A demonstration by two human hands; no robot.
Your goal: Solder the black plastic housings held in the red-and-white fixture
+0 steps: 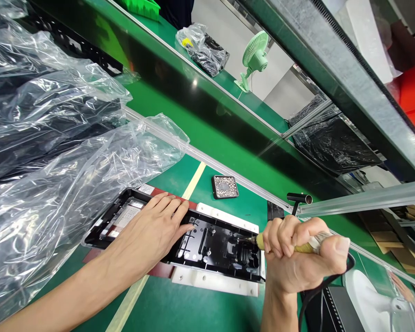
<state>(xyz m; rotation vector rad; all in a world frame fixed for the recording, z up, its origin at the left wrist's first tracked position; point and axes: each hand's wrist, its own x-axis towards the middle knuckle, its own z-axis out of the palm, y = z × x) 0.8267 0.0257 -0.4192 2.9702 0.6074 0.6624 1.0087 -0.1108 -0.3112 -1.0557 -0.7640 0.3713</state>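
A long black plastic housing (221, 242) lies with its inside up between white fixture blocks (214, 281) on the green bench. My left hand (159, 223) rests flat across its middle, with fingers stretched over the far rim and the thumb on the inside. In my right hand (297, 249) is a yellow-handled electric screwdriver (260, 241), wrapped by the fingers. The tool's tip points into the right part of the housing; the exact contact spot is too small to make out. Beyond the housing sits a small square tray (225, 186) of tiny metal screws.
Clear plastic bags (72, 184) with black parts are piled at left. A metal rail (207, 159) separates the bench from a green belt (207, 124). A black T-shaped holder (299, 198) stands at right, near a dark cord (325, 283). A green fan (256, 53) stands beyond.
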